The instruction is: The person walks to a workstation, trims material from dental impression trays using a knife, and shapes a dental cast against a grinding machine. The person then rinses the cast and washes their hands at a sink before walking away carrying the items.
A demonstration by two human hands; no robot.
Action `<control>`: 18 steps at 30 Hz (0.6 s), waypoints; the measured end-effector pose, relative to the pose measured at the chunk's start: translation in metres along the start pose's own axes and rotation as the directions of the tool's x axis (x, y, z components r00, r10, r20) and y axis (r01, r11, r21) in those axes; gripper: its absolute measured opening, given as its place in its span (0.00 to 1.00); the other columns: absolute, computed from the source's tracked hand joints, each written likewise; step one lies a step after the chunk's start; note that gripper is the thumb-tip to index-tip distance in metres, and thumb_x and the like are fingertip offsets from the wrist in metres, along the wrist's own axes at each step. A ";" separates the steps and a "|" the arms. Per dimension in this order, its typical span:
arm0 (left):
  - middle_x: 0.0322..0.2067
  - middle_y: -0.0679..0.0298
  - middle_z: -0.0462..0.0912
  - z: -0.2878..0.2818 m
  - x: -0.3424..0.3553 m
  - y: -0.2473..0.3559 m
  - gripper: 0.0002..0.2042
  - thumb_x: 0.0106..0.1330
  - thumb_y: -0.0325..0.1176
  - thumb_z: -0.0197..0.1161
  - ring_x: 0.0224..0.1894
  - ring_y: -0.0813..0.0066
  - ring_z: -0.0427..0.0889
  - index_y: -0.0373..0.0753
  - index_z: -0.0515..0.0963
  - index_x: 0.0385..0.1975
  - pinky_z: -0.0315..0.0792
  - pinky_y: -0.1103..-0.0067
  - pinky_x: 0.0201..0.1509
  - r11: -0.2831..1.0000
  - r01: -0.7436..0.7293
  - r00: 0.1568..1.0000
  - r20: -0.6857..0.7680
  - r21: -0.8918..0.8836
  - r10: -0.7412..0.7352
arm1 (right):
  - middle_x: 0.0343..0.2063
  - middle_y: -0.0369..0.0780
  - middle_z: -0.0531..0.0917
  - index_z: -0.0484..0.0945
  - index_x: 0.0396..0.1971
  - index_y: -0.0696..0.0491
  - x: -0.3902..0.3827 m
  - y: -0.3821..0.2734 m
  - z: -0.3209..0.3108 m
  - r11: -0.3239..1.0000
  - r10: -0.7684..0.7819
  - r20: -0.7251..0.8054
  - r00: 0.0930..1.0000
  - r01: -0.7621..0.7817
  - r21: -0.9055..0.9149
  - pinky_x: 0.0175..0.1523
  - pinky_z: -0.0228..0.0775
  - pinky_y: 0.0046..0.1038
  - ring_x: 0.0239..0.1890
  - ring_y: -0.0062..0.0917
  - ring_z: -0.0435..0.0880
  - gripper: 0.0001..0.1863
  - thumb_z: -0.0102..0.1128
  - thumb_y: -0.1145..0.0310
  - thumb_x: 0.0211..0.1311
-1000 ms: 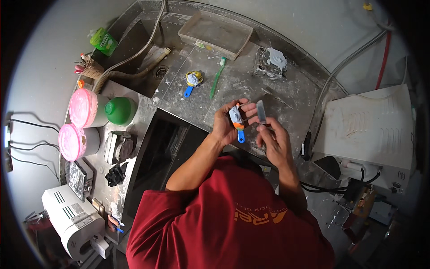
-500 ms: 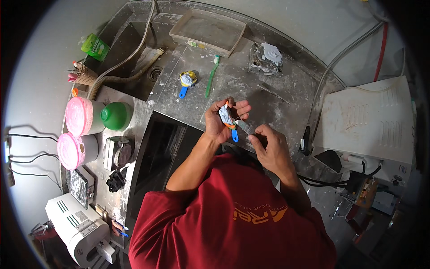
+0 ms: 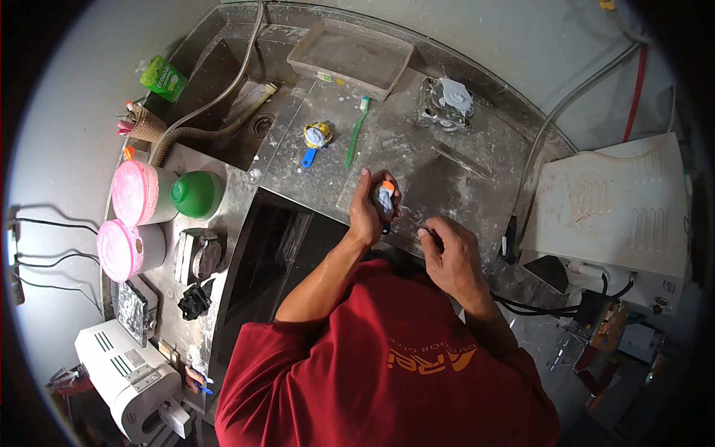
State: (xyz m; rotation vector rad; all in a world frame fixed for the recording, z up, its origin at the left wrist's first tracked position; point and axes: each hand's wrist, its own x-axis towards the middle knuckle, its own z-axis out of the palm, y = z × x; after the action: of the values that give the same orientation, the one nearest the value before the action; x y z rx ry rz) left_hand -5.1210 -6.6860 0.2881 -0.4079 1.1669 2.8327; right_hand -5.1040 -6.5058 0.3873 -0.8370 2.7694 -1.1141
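My left hand (image 3: 365, 214) is closed round a dental impression tray (image 3: 385, 197), with orange impression material and pale bluish-white plaster showing between thumb and fingers. Most of its blue handle is hidden. Just to the right, my right hand (image 3: 456, 259) pinches a spatula (image 3: 409, 219); its blade is edge-on and hard to see, pointing at the tray. A second impression tray (image 3: 316, 136), yellow and plaster-filled with a blue handle, lies on the worktop beyond my left hand. Beside it rests a green toothbrush (image 3: 357, 134).
A dusty rectangular tub (image 3: 350, 63) stands at the back. To its right sits a block topped with pale plaster (image 3: 450, 98). A thin strip (image 3: 458, 162) lies on the worktop (image 3: 417, 167). Pink-lidded buckets (image 3: 134, 192), a green bowl (image 3: 197, 195) and a sink (image 3: 231, 141) are left; a white machine (image 3: 607, 212) is right.
My left hand has turned and its fingers have curled round the impression tray, hiding more of it. The spatula has drawn slightly away from the tray and its blade has turned edge-on.
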 end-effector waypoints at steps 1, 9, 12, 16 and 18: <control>0.27 0.64 0.78 0.001 -0.002 -0.003 0.34 0.76 0.69 0.35 0.24 0.78 0.75 0.41 0.75 0.36 0.65 0.80 0.24 0.999 0.034 0.998 -0.056 0.026 -0.033 | 0.29 0.47 0.82 0.76 0.38 0.58 0.001 0.000 -0.002 1.000 0.004 -0.003 1.000 -0.004 -0.001 0.34 0.74 0.42 0.30 0.47 0.84 0.06 0.61 0.71 0.69; 0.17 0.65 0.75 0.006 -0.014 -0.010 0.41 0.76 0.67 0.28 0.19 0.75 0.73 0.35 0.80 0.29 0.65 0.77 0.24 0.925 -0.140 0.985 -0.049 0.352 0.167 | 0.27 0.47 0.81 0.75 0.34 0.57 0.010 -0.005 -0.005 0.996 -0.016 -0.027 0.999 0.014 -0.090 0.32 0.75 0.43 0.27 0.47 0.83 0.06 0.59 0.70 0.70; 0.16 0.60 0.75 0.007 -0.015 -0.003 0.39 0.79 0.59 0.29 0.19 0.66 0.75 0.32 0.83 0.28 0.66 0.71 0.26 0.761 -0.299 0.939 0.034 0.576 0.342 | 0.27 0.47 0.81 0.77 0.34 0.58 0.009 -0.008 -0.006 0.987 -0.014 -0.005 1.000 0.013 -0.160 0.31 0.75 0.43 0.27 0.46 0.83 0.05 0.60 0.72 0.68; 0.16 0.53 0.75 0.012 -0.017 0.006 0.33 0.79 0.47 0.32 0.20 0.53 0.76 0.31 0.83 0.28 0.69 0.64 0.30 0.509 -0.478 0.829 0.177 0.716 0.530 | 0.25 0.46 0.81 0.80 0.36 0.59 0.007 -0.015 -0.008 0.970 -0.028 0.008 1.000 0.029 -0.241 0.31 0.74 0.41 0.26 0.44 0.83 0.04 0.60 0.74 0.66; 0.16 0.52 0.76 0.013 -0.019 0.011 0.32 0.79 0.46 0.34 0.21 0.52 0.77 0.31 0.84 0.27 0.70 0.63 0.31 0.461 -0.486 0.825 0.217 0.743 0.522 | 0.25 0.46 0.81 0.80 0.36 0.59 0.008 -0.018 -0.010 0.959 -0.033 0.021 0.999 0.038 -0.282 0.30 0.74 0.41 0.26 0.44 0.83 0.04 0.61 0.74 0.66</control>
State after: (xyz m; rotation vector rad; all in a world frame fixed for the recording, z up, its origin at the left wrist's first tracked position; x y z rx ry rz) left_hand -5.1069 -6.6835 0.3098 -0.0347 2.7255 2.2653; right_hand -5.1046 -6.5137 0.4078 -0.9182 2.9543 -0.7198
